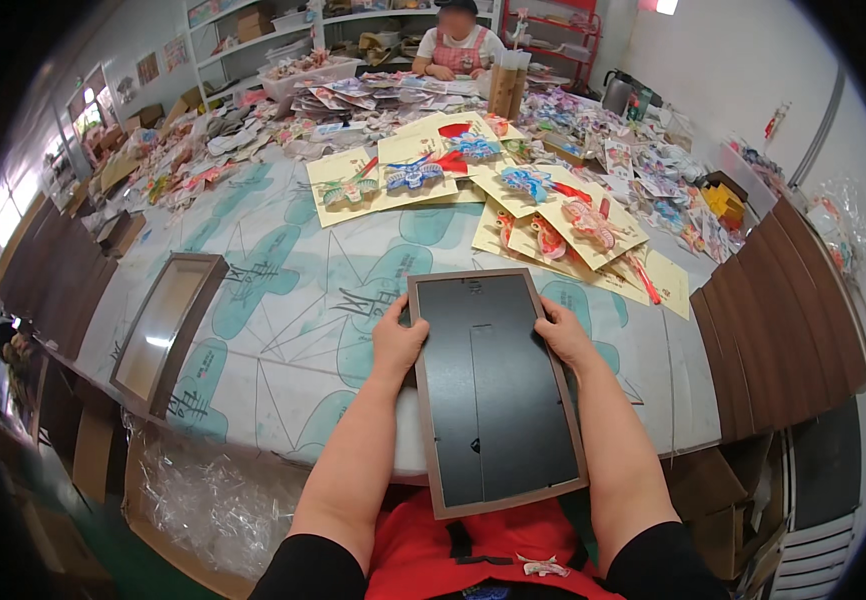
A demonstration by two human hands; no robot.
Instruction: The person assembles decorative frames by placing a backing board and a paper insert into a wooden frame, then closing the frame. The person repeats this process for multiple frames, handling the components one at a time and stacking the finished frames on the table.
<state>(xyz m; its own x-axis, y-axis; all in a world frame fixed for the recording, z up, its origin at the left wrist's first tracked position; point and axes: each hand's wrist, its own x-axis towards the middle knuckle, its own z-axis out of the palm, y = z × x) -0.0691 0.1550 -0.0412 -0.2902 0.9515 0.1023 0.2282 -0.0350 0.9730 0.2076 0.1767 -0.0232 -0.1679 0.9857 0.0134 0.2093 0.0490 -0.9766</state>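
A brown picture frame (pixel 493 400) with its black backing board facing up is held in front of me, its near end over my lap. My left hand (pixel 397 341) grips its left side near the far corner, thumb on the edge. On the opposite side my right hand (pixel 564 334) grips the frame the same way. Past its far edge lie cream cards (pixel 347 187) with colourful butterfly-like ornaments and red tassels. To the left a second frame (pixel 168 330), deep and brown with a glossy front, lies on the printed table cover (pixel 273 370).
Stacks of brown frames (pixel 783 320) stand at the table's right edge, more (pixel 48 265) at the left. Heaps of small ornaments cover the far side, with brown cylinders (pixel 506 85) among them. A co-worker (pixel 458 45) sits beyond. Below left is a box of clear plastic (pixel 218 505).
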